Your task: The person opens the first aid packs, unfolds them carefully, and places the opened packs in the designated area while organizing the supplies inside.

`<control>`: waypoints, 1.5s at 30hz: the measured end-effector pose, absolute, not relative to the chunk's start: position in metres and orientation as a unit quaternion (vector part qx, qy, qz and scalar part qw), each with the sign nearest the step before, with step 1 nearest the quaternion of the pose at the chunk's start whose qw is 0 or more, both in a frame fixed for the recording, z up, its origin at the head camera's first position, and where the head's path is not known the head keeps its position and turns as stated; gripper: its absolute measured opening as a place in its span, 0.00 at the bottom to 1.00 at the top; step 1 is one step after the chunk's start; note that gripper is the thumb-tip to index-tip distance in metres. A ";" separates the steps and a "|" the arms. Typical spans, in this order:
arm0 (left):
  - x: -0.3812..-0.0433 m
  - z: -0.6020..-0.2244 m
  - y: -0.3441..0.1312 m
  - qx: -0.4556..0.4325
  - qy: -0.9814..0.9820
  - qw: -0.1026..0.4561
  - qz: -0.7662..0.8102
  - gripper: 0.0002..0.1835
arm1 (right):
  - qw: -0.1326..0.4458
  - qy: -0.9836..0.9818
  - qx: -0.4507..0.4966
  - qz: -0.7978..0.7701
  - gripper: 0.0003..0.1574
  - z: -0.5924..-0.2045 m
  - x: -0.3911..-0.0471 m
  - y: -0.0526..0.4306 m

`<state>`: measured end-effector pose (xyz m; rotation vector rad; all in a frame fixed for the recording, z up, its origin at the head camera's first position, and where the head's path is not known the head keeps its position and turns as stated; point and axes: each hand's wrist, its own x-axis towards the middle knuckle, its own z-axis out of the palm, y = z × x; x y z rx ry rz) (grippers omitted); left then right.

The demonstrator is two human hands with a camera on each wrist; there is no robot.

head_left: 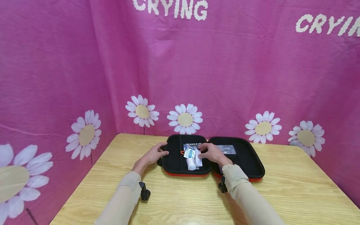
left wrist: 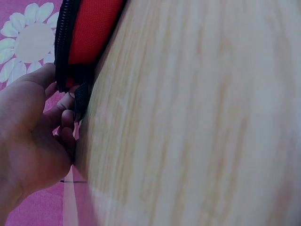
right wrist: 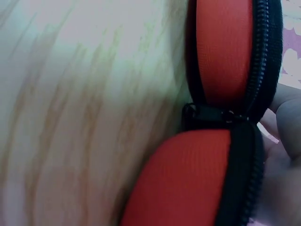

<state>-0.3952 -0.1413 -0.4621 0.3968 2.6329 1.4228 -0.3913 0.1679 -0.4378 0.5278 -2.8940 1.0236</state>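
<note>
In the head view, the open case [head_left: 172,156] lies on the table [head_left: 180,203], its long axis running left to right, packets [head_left: 197,161] in its left half. The left hand [head_left: 154,153] angles inward, clamped on the case's outer edge; the right hand [head_left: 211,152] bends leftward over the packets, whether pinching one I cannot tell. The left wrist view shows curled fingers beside a black strap [left wrist: 82,98]; the right wrist view, fingers beyond the zipper [right wrist: 263,52].
</note>
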 end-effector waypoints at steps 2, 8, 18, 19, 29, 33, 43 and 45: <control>-0.395 -0.462 -0.142 0.127 0.872 0.060 0.470 0.32 | 0.017 -0.928 0.169 0.331 0.27 -0.438 -0.392 0.166; -0.395 -0.463 -0.142 0.129 0.874 0.057 0.464 0.31 | 0.027 -0.924 0.164 0.346 0.23 -0.442 -0.391 0.166; -0.395 -0.459 -0.139 0.138 0.872 0.058 0.466 0.31 | 0.064 -0.917 0.149 0.364 0.11 -0.435 -0.389 0.177; -0.395 -0.458 -0.139 0.137 0.872 0.057 0.467 0.31 | 0.064 -0.919 0.149 0.359 0.10 -0.434 -0.389 0.177; -0.396 -0.462 -0.141 0.137 0.873 0.055 0.466 0.31 | -0.017 -0.943 0.175 0.282 0.28 -0.436 -0.390 0.167; -0.397 -0.464 -0.142 0.132 0.871 0.056 0.470 0.31 | -0.004 -0.941 0.184 0.283 0.26 -0.439 -0.390 0.167; -0.396 -0.462 -0.142 0.129 0.871 0.058 0.471 0.31 | 0.052 -0.924 0.190 0.327 0.13 -0.443 -0.390 0.174; -0.395 -0.462 -0.141 0.129 0.871 0.057 0.471 0.31 | 0.056 -0.920 0.189 0.339 0.11 -0.444 -0.390 0.174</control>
